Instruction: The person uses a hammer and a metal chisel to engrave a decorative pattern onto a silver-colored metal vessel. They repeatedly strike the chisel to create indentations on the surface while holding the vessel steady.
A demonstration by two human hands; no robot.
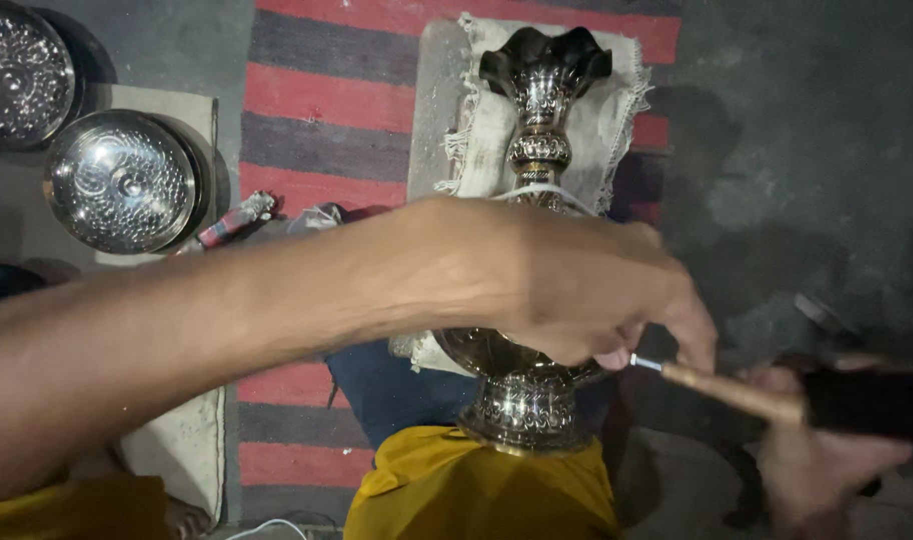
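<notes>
An ornate engraved metal vase (539, 120) lies across my lap, its flared dark mouth resting on a fringed white cloth (606, 110) and its foot (524, 408) near my yellow garment. My left hand (586, 285) reaches across and covers the vase's belly, fingers pinching the thin metal tip of a tool. My right hand (826, 455), blurred at lower right, grips the wooden-handled tool (736, 392), which points left toward the vase.
Two round embossed metal plates (121, 180) (16, 70) lie at upper left on a pale mat. A red-and-grey striped rug (326, 110) covers the floor under the cloth. A small red-handled tool (231, 222) lies beside the plates. Dark bare floor (806, 150) is on the right.
</notes>
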